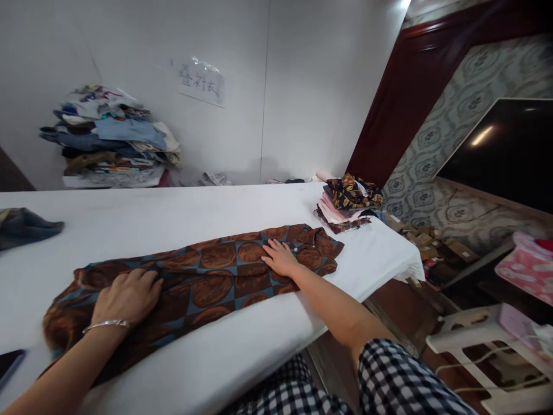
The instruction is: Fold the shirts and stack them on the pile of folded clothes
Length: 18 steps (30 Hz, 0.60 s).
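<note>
A brown and blue patterned shirt (pixel 211 271) lies lengthwise across the white-covered table, collar toward the right. Its body is folded into a long strip, with loose, crumpled cloth at the left end. My left hand (pixel 127 297), a silver bangle at its wrist, is closed on the shirt's left part; its fingers curl down into the fabric and their tips are hidden. Near the collar, my right hand (pixel 280 257) rests flat on the shirt with its fingers spread.
A stack of folded clothes (pixel 345 199) sits at the table's right end. Behind the table rises a tall clothes pile (pixel 112 138). A dark garment (pixel 28 227) and a phone-like dark object (pixel 11 366) lie at left. A white stool (pixel 492 351) stands on the right.
</note>
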Motion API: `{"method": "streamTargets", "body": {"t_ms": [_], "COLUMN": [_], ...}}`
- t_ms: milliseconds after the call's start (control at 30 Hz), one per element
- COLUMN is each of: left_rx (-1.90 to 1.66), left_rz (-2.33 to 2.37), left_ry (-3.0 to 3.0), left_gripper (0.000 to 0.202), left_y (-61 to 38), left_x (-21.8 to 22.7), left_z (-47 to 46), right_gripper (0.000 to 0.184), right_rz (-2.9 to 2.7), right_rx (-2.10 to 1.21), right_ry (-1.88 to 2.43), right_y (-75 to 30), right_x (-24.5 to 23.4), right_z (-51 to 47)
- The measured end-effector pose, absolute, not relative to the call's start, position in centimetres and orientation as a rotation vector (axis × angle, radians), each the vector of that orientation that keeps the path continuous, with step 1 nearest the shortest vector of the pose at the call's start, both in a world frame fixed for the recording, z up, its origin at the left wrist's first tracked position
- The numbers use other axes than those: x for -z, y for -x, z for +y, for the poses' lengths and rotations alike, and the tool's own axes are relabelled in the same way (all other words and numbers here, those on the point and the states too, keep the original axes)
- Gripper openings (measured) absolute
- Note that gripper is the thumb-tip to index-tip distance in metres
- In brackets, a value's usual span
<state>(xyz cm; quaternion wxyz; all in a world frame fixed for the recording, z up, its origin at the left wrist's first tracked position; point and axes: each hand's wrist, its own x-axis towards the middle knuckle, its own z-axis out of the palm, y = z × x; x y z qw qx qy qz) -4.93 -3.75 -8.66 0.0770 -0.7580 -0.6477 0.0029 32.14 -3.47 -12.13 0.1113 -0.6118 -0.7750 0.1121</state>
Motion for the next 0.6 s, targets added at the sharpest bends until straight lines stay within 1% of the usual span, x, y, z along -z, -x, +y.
{"method": "streamTargets", "body": {"t_ms": [200,333,400,467,600], "left_rx": [0.113,0.131,0.12,0.121,0.099], "left_rz": [-1.963,-1.996,-2.005,-2.01,-2.009], "left_ry": [2.29,2.289,2.28,2.282,2.292], "left_gripper": [0.042,0.044,0.046,0.048,0.053], "left_y": [4.9,5.1,5.1,5.2,5.3], "left_x": [9.2,9.0,9.0,8.9,9.2], "left_z": [-4.2,-4.5,-4.6,-4.5,-4.2], "right_gripper": [0.054,0.054,0.05,0.043,0.035], "right_rz": [-2.277,-2.227,-2.14,-1.985,-1.691], "right_rx": [-0.325,-0.408,-0.461,-0.392,-0.134], "right_ry": [1.789,1.769,1.734,1.785,2.095], "right_y": [-32.5,-32.4,-33.1,-34.9,-42.0], "right_x": [12.6,12.6,11.9,10.6,7.6], "right_z": [-3.3,-3.0,-2.9,-3.0,-4.2]}}
